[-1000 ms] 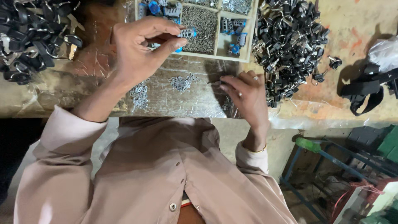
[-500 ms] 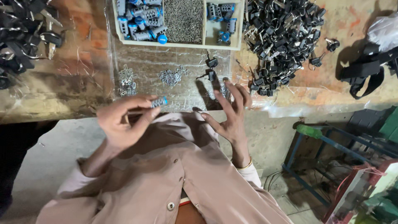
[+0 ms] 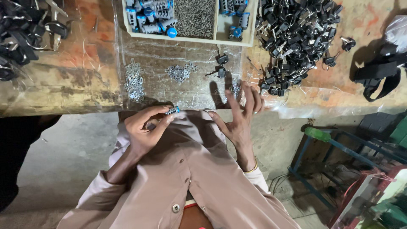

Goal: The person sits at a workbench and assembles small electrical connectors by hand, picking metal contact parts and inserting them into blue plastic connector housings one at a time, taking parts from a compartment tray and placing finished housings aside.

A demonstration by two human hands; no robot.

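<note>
- A heap of black parts (image 3: 21, 34) lies at the far left of the workbench (image 3: 63, 85).
- Small metal pieces (image 3: 135, 80) sit in clusters on the clear plastic sheet (image 3: 186, 91).
- The left hand (image 3: 146, 129) pinches a small cylinder with a blue end (image 3: 172, 111) at its fingertips, near the bench edge.
- A compartment tray (image 3: 190, 39) holds more cylinders and pins.
- The right hand (image 3: 239, 118) is spread wide, empty, beside the bench edge.
- A big pile of black keys (image 3: 296, 38) lies at right.

A small metal cylinder (image 3: 172, 110) with a blue end lies sideways, pinched at the fingertips of the left hand (image 3: 144, 129). It sits just below the table edge, above the lap.
</note>
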